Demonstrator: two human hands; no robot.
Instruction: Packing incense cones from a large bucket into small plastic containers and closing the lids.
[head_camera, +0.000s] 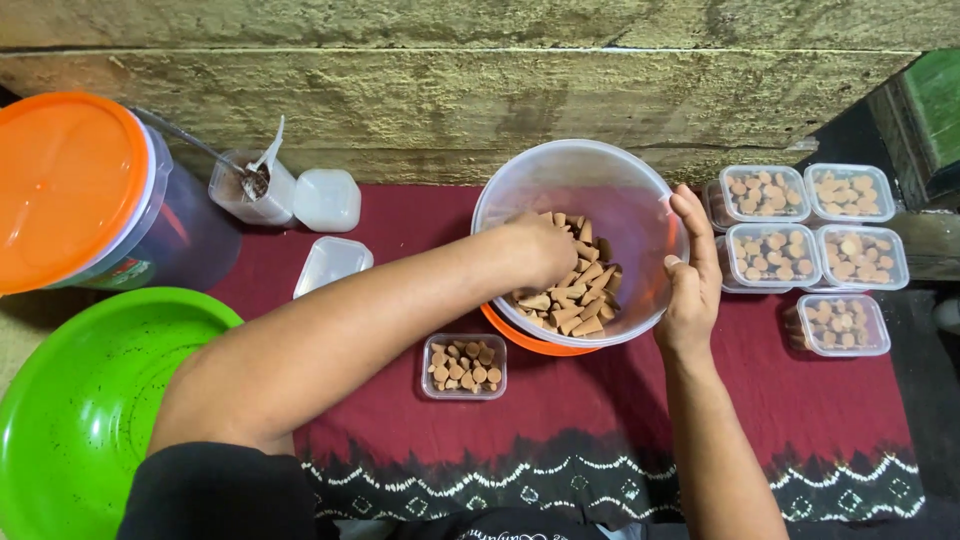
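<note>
Clear bowl (560, 175) of brown cones (575, 295) sat mid-table. Left hand (540, 245) was dug into the cones, grip hidden, can't tell. Right hand (690, 270) clasped the bowl's rim. Small open box (464, 366) just in front, lidded boxes (805, 245) right.

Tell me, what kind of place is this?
Probably a small home workshop for packing by hand. A left hand digs into a clear bowl of brown cones, filled lidded boxes sit stacked nearby, all on a red patterned cloth.
</note>
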